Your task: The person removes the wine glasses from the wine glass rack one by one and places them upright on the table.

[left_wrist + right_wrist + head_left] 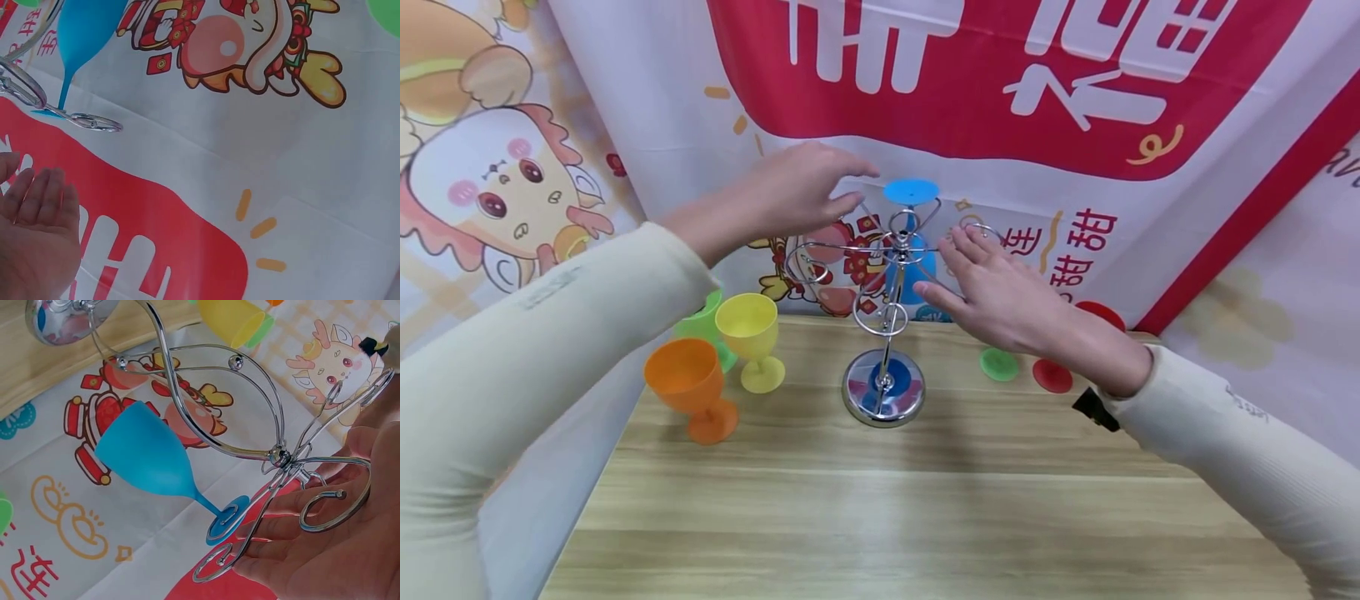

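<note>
A chrome wire goblet rack with curled arms stands on the table. From its top hangs a blue plastic goblet, foot up and bowl down. My left hand hovers to the left of the rack's top, fingers extended and holding nothing; its palm shows in the left wrist view. On the other side, my right hand has straight fingers beside the rack's right-hand wire arms. In the right wrist view a wire curl crosses in front of that palm; whether they touch I cannot tell.
Left of the rack stand orange, yellow and green goblets, upright. Under my right forearm show a green goblet foot and a red one. A printed cloth hangs behind the wooden table.
</note>
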Demonstrator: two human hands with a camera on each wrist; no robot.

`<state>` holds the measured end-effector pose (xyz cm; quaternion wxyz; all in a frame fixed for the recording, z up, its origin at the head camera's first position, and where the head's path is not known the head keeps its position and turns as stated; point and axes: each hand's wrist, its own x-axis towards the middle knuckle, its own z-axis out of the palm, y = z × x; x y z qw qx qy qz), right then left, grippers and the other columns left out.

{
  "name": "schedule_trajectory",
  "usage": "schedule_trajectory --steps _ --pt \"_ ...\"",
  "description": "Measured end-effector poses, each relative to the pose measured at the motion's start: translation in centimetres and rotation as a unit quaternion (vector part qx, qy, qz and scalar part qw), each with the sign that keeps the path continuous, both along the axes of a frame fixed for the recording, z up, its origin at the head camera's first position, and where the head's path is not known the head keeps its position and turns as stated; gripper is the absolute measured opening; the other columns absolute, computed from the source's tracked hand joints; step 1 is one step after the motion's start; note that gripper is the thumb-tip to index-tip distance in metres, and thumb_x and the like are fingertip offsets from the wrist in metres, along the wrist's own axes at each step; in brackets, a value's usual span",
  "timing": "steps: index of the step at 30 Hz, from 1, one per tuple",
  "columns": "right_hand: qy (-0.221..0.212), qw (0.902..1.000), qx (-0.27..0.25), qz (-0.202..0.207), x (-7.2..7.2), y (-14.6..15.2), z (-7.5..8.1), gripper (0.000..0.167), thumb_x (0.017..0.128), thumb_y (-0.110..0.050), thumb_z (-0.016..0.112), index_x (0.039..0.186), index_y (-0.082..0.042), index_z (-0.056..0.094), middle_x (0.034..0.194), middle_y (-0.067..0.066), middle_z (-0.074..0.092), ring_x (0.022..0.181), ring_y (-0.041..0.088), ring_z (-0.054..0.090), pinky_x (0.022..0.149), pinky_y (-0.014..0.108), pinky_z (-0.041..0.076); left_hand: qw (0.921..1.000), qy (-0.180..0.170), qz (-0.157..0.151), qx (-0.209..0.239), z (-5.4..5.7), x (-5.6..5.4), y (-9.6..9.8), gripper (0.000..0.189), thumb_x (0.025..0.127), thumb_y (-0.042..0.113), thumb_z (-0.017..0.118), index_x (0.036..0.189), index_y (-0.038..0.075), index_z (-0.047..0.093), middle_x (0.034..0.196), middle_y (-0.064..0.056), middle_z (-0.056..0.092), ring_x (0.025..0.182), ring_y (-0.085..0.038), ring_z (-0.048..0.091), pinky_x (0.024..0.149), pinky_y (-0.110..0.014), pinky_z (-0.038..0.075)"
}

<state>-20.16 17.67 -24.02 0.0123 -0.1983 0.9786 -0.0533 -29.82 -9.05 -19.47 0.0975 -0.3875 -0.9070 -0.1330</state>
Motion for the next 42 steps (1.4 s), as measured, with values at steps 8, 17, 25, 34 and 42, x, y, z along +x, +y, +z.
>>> schedule_trajectory --steps 8,17,25,34,42 --pt "0.001 1.0 -0.001 0.003 0.0 0.0 0.0 0.085 0.106 -0.06 0.049 0.169 -0.011 0.023 0.177 0.016 0.014 0.164 0.039 0.007 0.124 0.068 0.026 0.9988 -0.01 -0.028 -0.038 0.1 -2.4 3.1 0.044 0.102 0.017 0.072 0.144 0.007 0.066 0.139 -0.014 0.07 0.129 -0.035 0.066 0.109 -0.046 0.055" --pt "0.008 0.9999 -0.001 0.008 0.0 0.1 -0.1 0.084 0.106 -0.059 0.051 0.169 -0.01 0.024 0.177 0.017 0.015 0.164 0.04 0.009 0.124 0.067 0.028 0.9956 -0.031 -0.026 -0.084 -0.9 -4.2 5.2 0.041 0.1 0.016 0.074 0.14 0.006 0.069 0.131 -0.015 0.073 0.117 -0.031 0.068 0.104 -0.045 0.059" --pt "0.019 0.9997 0.004 0.014 0.0 0.1 -0.1 0.084 0.106 -0.058 0.051 0.168 -0.008 0.025 0.176 0.018 0.018 0.163 0.041 0.012 0.124 0.066 0.027 0.9873 -0.055 -0.003 -0.149 -1.0 -4.3 6.9 0.041 0.104 0.016 0.069 0.143 0.007 0.067 0.122 -0.015 0.071 0.112 -0.028 0.064 0.1 -0.039 0.059" --pt "0.025 0.9996 0.001 0.011 0.0 0.1 -0.3 0.085 0.105 -0.059 0.052 0.167 -0.007 0.028 0.175 0.018 0.019 0.163 0.04 0.011 0.125 0.065 0.026 0.9863 -0.034 -0.001 -0.162 -0.6 -4.4 7.5 0.039 0.103 0.011 0.069 0.141 0.003 0.068 0.124 -0.018 0.071 0.111 -0.029 0.063 0.099 -0.038 0.06" --pt "0.029 0.9995 0.001 0.012 0.1 0.1 -0.3 0.086 0.104 -0.059 0.054 0.167 -0.007 0.028 0.175 0.018 0.02 0.163 0.04 0.012 0.125 0.065 0.027 0.9859 -0.015 -0.016 -0.166 -0.7 -4.7 7.6 0.033 0.103 0.012 0.069 0.135 0.001 0.072 0.117 -0.018 0.073 0.106 -0.029 0.067 0.096 -0.038 0.061"
